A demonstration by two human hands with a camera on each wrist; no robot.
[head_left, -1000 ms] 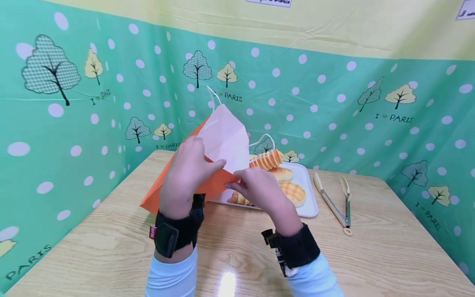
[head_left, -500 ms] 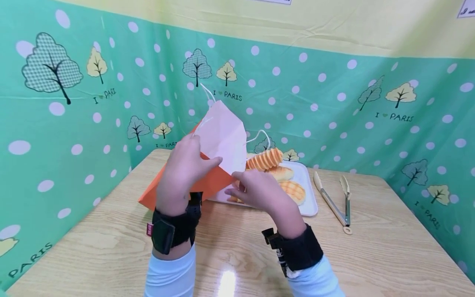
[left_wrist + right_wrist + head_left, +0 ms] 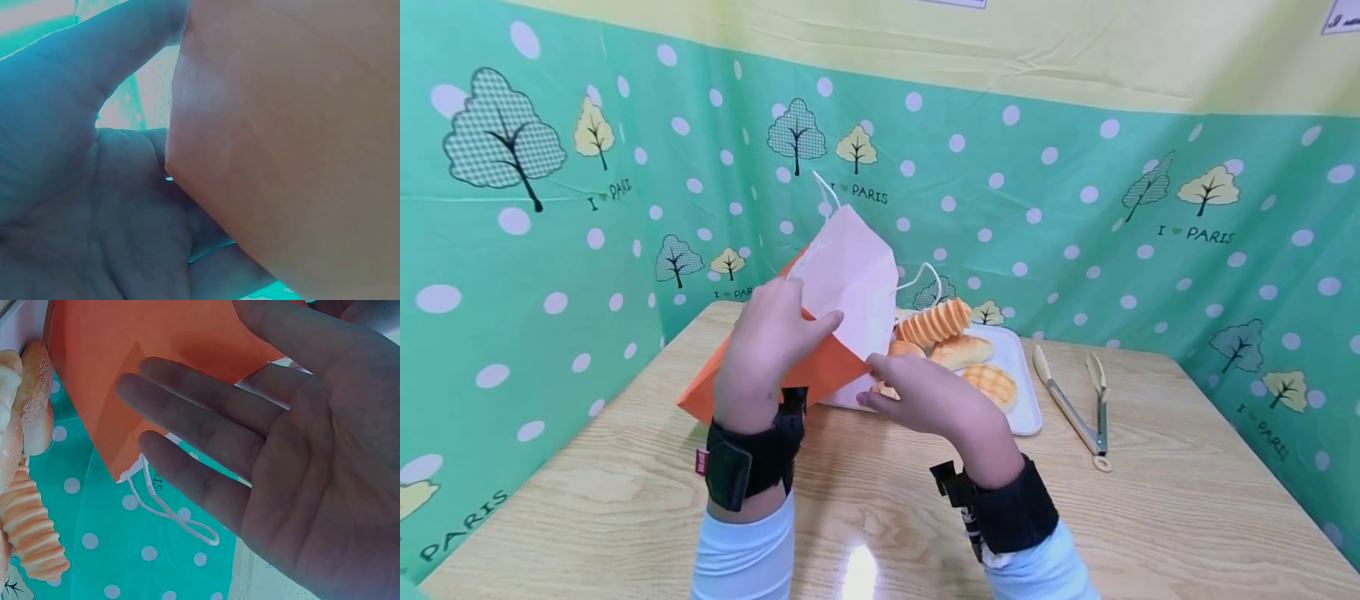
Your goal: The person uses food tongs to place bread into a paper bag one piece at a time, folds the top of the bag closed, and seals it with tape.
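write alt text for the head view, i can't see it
A person's left hand and right hand hold a tilted orange paper bag at its pale-lined opening. Beyond the right hand, assorted breads lie on a white tray on a wooden table, with spread tongs to the tray's right.

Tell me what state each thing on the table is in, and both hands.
Orange bag, tilted, mouth open.
White cord handle, looped, not held.
Left hand, at the bag's mouth, thumb extended; fingertips hidden.
Right hand, pinching the bag's rim, three other fingers straight.
Tray, lying flat, partly hidden by the bag.
Breads, on the tray, some partly hidden.
Tongs, lying spread open, not held.
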